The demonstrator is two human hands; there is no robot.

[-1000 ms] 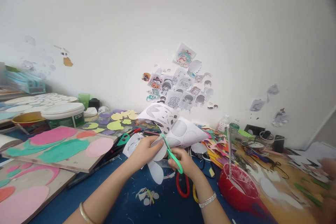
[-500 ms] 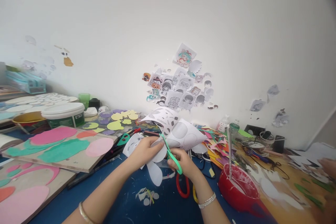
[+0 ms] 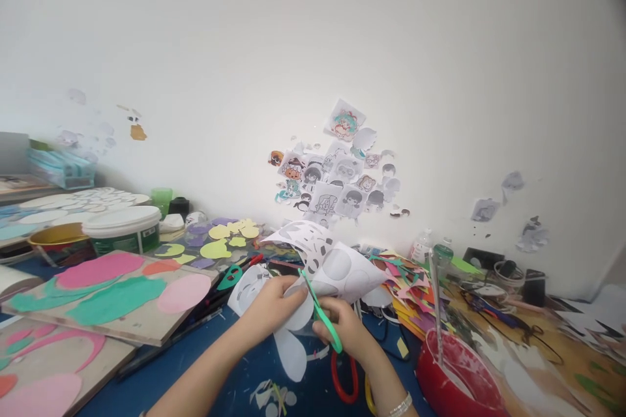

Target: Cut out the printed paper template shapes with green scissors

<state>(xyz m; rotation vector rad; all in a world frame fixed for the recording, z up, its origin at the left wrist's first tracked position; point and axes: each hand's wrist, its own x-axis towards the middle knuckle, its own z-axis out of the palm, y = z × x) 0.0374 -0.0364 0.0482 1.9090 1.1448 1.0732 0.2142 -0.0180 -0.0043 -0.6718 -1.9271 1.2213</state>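
My left hand [image 3: 271, 309] pinches a white printed sheet of paper [image 3: 337, 264] with grey circles and black spots, holding it up over the blue table. My right hand [image 3: 345, 332] grips green-handled scissors [image 3: 320, 309], whose blades reach into the paper beside my left thumb. A cut white flap [image 3: 291, 352] hangs down from the sheet below both hands. Small paper scraps [image 3: 271, 397] lie on the table beneath.
A red bowl [image 3: 460, 381] with a stick in it stands at the right, with red scissors [image 3: 342, 378] beside it. Wooden boards [image 3: 117, 290] with pink and teal foam shapes lie at the left. A white tub [image 3: 122, 228], coloured paper offcuts [image 3: 405, 280] and cables [image 3: 499, 300] crowd the back.
The view has tilted up a little, so hands and table sit lower in the picture. The paper has turned slightly in my left hand as the scissors work along it.
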